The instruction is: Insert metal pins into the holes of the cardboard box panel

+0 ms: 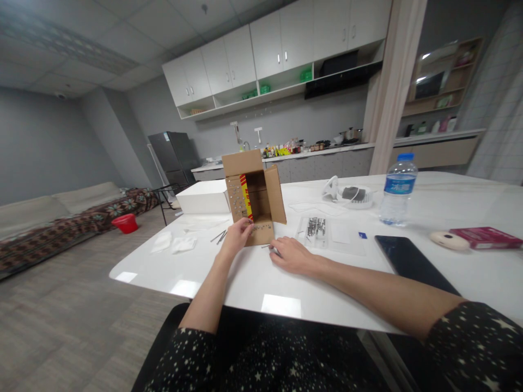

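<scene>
An open cardboard box (269, 209) stands on the white table, its flaps spread and its opening toward me. Small shiny metal pieces dot its left flap and its lower flap (261, 235). My left hand (238, 235) is at the corner between these flaps with its fingers pinched; whatever is in them is too small to name. On the table just right of the lower flap lies my right hand (292, 255), fingers curled. A thin metallic thing shows at its fingertips, its kind unclear. Several dark thin rods (220, 236) lie left of the box.
A clear compartment case (316, 231) of small metal parts lies behind my right hand. Farther right are a water bottle (398, 190), a black phone (412, 264), a beige rounded object (449, 240) and a maroon box (490, 238). White tissues (183, 245) lie at left.
</scene>
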### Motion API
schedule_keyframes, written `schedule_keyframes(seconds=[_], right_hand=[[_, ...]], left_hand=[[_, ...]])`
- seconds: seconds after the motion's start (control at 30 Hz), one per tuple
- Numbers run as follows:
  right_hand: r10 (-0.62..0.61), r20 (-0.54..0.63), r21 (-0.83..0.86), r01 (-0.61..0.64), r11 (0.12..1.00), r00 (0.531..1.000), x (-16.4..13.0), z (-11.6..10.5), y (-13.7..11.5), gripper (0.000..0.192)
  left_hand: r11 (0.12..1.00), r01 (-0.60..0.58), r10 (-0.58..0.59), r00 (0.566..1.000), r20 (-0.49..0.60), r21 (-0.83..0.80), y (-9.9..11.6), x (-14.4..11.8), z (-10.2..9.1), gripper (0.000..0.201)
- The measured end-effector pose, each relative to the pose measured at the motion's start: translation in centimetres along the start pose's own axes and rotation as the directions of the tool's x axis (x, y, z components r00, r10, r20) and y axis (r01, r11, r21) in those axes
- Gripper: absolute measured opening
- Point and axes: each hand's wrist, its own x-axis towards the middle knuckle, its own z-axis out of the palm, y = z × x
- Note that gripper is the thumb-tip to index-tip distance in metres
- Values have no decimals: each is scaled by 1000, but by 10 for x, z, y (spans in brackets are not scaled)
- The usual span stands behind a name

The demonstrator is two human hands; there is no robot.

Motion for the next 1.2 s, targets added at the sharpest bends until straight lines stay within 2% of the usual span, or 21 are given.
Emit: schedule_keyframes(seconds=[0.2,0.6,1.2], right_hand=[[-2,0,5,2,1000,1000,0,0,0,21],[6,18,13,-6,1000,1000,0,0,0,21],[-2,16,0,2,1000,1000,-1,-2,-1,21]], left_hand=[[1000,14,-15,999,33,12,4,-1,0,24],[999,-19,17,999,34,48,-1,0,0,21],[999,-20,18,999,48,46,3,-2,-1,20]])
